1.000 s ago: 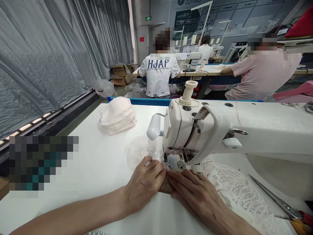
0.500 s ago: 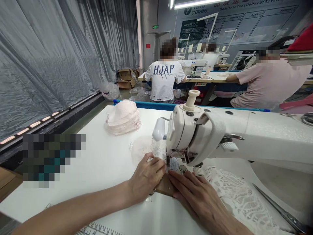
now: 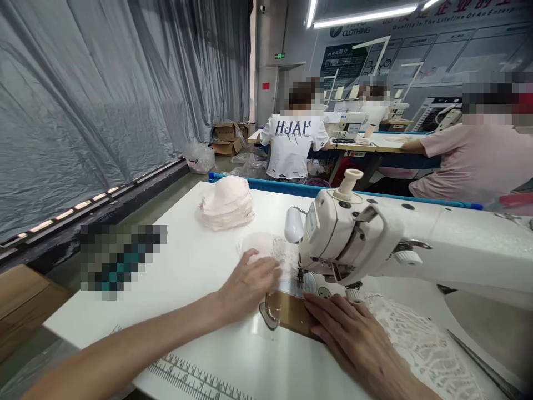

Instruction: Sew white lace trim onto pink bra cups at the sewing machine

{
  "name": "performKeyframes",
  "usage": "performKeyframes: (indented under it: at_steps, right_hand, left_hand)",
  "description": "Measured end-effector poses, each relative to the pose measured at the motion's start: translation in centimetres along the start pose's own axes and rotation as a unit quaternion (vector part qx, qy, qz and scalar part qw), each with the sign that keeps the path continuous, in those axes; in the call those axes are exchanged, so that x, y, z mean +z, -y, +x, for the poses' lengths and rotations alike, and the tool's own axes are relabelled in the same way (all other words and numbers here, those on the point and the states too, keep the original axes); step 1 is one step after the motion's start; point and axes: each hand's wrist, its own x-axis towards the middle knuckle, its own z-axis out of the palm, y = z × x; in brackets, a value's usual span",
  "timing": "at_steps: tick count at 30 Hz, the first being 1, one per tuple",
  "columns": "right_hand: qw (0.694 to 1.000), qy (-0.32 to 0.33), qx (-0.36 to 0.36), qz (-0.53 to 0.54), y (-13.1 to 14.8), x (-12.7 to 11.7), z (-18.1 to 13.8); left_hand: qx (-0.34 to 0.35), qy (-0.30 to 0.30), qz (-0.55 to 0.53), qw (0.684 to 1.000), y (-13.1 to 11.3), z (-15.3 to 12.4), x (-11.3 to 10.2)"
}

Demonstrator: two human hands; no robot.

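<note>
Desk [image 3: 187, 272]: room for moving extends toward its left edge. Sewing machine [image 3: 333, 239], right. Right hand [image 3: 350, 328], fingers extended over the brown plate [image 3: 291, 311], grasping nothing visible. Left hand [image 3: 252, 280], loosely bent, blurred; grip indeterminable. Lace [image 3: 285, 258], beside the machine's head; step apparently positioning. Next move calls for flat lace, fingers clear.

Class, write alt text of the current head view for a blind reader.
At a white sewing machine, a person's blurred left hand is near white lace; the right hand lies flat, partly over a brown plate. A pale fabric stack stands beyond, scissor blades to the right.
</note>
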Motion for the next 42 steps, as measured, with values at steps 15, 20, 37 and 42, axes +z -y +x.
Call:
performKeyframes:
  at_steps: [15,20,37,42]
  right_hand:
    - [0.990,0.074,-0.060,0.102,7.2,-1.5,5.6]
    - [0.984,0.105,-0.002,0.144,9.7,1.7,6.4]
    - [0.698,0.334,0.207,0.599,13.2,-4.8,3.5]
    - [0.617,0.333,0.250,0.668,15.0,-6.3,-0.1]
  left_hand:
    - [-0.034,0.049,-0.042,0.997,-1.9,-8.2,-4.7]
    - [-0.100,0.055,-0.052,0.992,-1.2,-9.9,-5.9]
    - [-0.333,0.127,-0.580,0.733,-10.1,-13.3,-9.8]
    - [-0.421,0.165,-0.667,0.592,-13.5,-14.9,-8.0]
